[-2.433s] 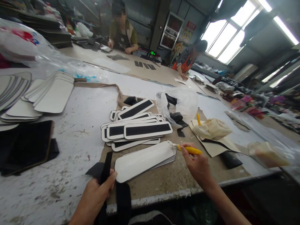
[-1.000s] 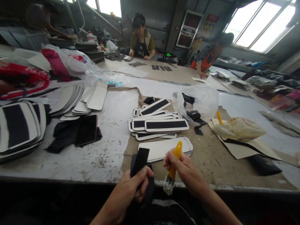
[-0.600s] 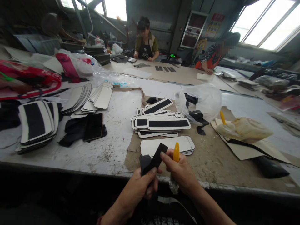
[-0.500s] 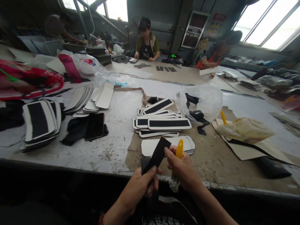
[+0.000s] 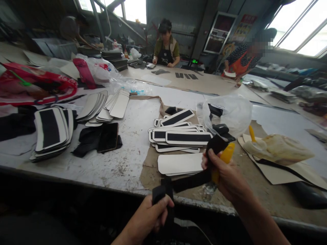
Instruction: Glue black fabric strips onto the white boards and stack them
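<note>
Left hand point(image 5: 156, 211) low, at the table's near edge; forearm comes in from the near side, angled far and right. Fingers curled tight around a folded bunch of black strip point(image 5: 192, 180), thumb laid along the top. Right hand point(image 5: 228, 173) higher, farther in and to the right, over the table point(image 5: 134, 139); forearm slants from near right toward far left. Right fingers narrow, pinching the far end of the black strip, thumb on its face, with the yellow-handled brush point(image 5: 227, 153) gripped in the same hand.

Black strip is in the space between the hands, in front of the near edge of the white panel stack point(image 5: 182, 163). Middle stretch: long axis roughly left-right, right side slightly farther. At the right hand it bends up, the end piece pointing far. More black strip hangs down below the left hand; can't tell if all one piece.

Brush tilted: handle end points up, far and slightly right; bristles point down, near and left, blurred. Can't tell whether bristles touch the table.

White panel stack: long axis left-right, just left of the right hand. Pile of black-striped panels point(image 5: 188, 137) beyond it, top one also left-right, one behind angled far right. Clear plastic bag point(image 5: 236, 114) farther right; stained plastic container point(image 5: 286, 148) right of the right hand.
</note>
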Demonstrator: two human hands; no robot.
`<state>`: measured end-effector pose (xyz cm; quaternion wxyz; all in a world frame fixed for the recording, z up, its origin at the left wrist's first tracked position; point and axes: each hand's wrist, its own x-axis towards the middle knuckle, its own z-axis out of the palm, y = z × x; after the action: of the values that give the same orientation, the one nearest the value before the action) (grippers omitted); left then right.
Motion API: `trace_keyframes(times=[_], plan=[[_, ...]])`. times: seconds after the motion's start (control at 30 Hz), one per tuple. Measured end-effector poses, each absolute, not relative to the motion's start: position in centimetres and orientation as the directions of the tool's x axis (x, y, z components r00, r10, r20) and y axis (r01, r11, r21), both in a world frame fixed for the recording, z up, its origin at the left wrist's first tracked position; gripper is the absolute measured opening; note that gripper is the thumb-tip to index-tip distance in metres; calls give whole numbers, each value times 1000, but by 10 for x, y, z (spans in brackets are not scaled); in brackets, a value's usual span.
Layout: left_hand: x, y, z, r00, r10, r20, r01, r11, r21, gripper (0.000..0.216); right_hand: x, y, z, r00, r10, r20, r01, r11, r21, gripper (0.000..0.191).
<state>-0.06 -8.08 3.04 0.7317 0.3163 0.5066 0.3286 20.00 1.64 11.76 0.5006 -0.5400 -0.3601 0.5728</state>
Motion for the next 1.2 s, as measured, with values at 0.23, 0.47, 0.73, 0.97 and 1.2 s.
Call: trace_keyframes(times=[0.23,0.47,0.73,0.97,1.2], plan=[[-26,-34,26,-116,833,-541,-260,500,826,51,220,55,125,-336,841,-425,546,-194,-815,35],[-19,2,24,-120,818,-562,-161,543,824,44,168,99,98,-543,539,-644,826,209,-523,26],[-23,6,19,-84,802,-591,-135,579,804,38,141,127,92,-528,416,-741,829,443,-341,27],[-23,8,20,-66,788,-612,-158,597,786,34,129,135,93,-505,380,-775,811,518,-274,33],[-20,15,23,-72,778,-623,-132,612,780,31,119,134,96,-511,403,-759,761,622,-183,38]])
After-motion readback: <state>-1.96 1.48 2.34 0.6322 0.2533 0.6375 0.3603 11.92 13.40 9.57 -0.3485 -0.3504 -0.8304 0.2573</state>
